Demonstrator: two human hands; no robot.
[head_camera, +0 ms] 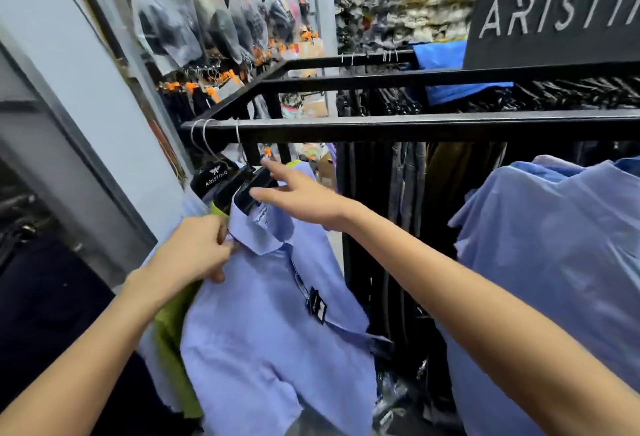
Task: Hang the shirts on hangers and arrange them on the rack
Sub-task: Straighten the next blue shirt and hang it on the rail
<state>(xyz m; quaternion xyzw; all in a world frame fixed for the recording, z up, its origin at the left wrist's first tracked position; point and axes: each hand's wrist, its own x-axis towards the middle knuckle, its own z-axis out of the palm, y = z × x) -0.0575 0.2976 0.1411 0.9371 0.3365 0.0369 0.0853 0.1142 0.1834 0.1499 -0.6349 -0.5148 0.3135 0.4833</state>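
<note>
— What are my hands doing?

— My left hand (pixel 197 248) has its fingers curled, pinching the collar edge of the light blue shirt (pixel 263 324). My right hand (pixel 294 198) is spread, fingers straight, reaching over the collar; the fingertips are at the black hanger (pixel 249 193) inside the shirt. I cannot tell whether they press it or only brush it.

— Where does that shirt sit?

— It hangs at the left end of the black rack's (pixel 398 125) front rail, with a green garment (pixel 173 324) just behind it.

— Any writing?

— "ARISTINO" in white on the leftmost hanger (pixel 215 174), under a small winged emblem. The dark sign (pixel 554 9) at upper right reads "ARISTIN", cut off by the frame edge. The neck label (pixel 261 221) is too blurred to read.

— Counts?

— Three silver hooks (pixel 207 139) over the front rail. One black tag (pixel 317 304) on the shirt's front. More light blue shirts (pixel 554 245) are heaped at right, touching the rail; I cannot count them.
</note>
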